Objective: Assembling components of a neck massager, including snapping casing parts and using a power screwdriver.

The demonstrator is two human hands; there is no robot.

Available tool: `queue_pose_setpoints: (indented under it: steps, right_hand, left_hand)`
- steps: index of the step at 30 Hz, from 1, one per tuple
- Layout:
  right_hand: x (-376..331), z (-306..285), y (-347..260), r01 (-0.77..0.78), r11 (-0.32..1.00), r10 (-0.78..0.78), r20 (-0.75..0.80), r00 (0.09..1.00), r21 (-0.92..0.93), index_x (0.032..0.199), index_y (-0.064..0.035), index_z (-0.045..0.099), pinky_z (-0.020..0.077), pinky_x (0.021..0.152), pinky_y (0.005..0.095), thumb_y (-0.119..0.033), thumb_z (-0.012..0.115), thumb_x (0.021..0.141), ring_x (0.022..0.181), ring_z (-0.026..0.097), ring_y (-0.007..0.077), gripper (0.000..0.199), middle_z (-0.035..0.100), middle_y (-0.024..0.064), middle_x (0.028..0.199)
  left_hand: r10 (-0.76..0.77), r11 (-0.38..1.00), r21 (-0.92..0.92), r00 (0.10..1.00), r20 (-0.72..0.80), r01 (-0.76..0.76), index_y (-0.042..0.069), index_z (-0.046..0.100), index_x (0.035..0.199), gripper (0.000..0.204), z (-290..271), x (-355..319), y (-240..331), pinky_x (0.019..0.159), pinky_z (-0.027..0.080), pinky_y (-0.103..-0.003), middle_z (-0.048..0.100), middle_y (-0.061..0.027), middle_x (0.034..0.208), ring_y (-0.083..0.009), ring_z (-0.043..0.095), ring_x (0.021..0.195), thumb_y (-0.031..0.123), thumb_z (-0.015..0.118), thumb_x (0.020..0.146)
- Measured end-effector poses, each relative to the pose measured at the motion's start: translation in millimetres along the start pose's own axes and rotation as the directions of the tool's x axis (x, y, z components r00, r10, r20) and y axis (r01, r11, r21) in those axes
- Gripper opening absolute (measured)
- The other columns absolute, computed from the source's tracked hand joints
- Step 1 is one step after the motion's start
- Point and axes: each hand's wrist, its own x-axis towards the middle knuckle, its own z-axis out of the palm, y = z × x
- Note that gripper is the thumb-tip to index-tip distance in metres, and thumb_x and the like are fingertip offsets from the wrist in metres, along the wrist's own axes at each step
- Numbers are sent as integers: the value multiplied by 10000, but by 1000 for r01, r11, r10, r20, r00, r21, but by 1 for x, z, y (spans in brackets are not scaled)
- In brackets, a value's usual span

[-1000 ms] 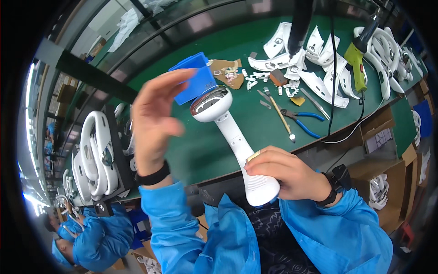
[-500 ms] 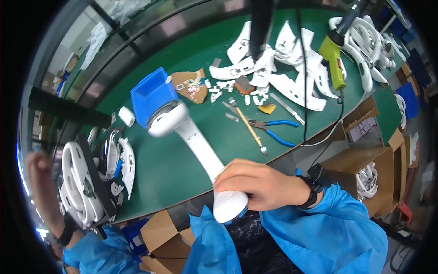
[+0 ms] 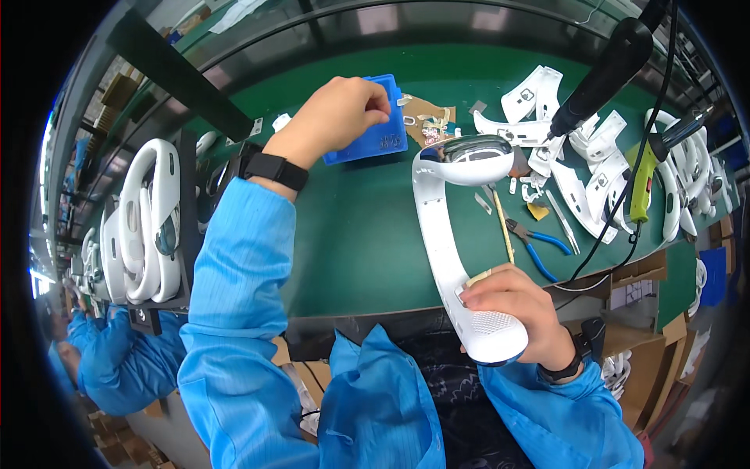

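Note:
My right hand grips a white C-shaped plastic device near its end with fine holes. The device's other end, rounded with a glossy dark oval face, points away from me over the table. A small yellowish strip lies on the device by my fingertips. My left hand is over a blue bin, its fingers bent down and drawn together. Whatever its fingertips hold, if anything, is hidden. Several tiny dark pieces, like screws, lie inside the bin.
Blue-handled pliers, tweezers and a thin yellow rod lie right of the device. White shells are heaped beyond, near a green electric screwdriver. More white devices stand at left; a co-worker's blue sleeve shows lower left.
My left hand has come from the far left to over the blue bin. The device, held in my right hand, has turned more upright. The view has shifted left.

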Motion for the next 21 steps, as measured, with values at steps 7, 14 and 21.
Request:
queue_pose_setpoints:
  steps: [7, 14, 21]
  right_hand:
    - [4, 2, -2, -7, 1000, 8, 15, 1000, -25, 1112, -45, 688, 529, 836, 386, -71, 867, 685, 978, 667, 312, 464, 688, 125, 1120]
    - [4, 6, -9, -27, 998, 28, 1, 1000, -53, 1131, -48, 692, 527, 842, 389, -93, 877, 684, 982, 669, 313, 486, 687, 135, 1129]
    - [3, 9, -12, -64, 995, 63, -11, 998, -83, 1128, -44, 698, 525, 854, 392, -60, 858, 691, 1002, 670, 314, 465, 691, 135, 1132]
  left_hand:
    - [-89, 996, 24, 992, 85, 87, 52, 741, 911, 171, 46, 10, -26, 762, 540, -389, 736, -131, 857, -300, 705, 830, 145, 793, 777]
    - [-106, 994, 13, 994, 39, 105, 35, 701, 875, 127, 58, 9, -26, 753, 531, -411, 724, -140, 861, -333, 690, 830, 149, 745, 839]
    - [-114, 991, -85, 981, -156, 101, 23, 660, 848, 117, 52, 5, -23, 769, 527, -429, 722, -155, 891, -355, 684, 883, 131, 675, 889]
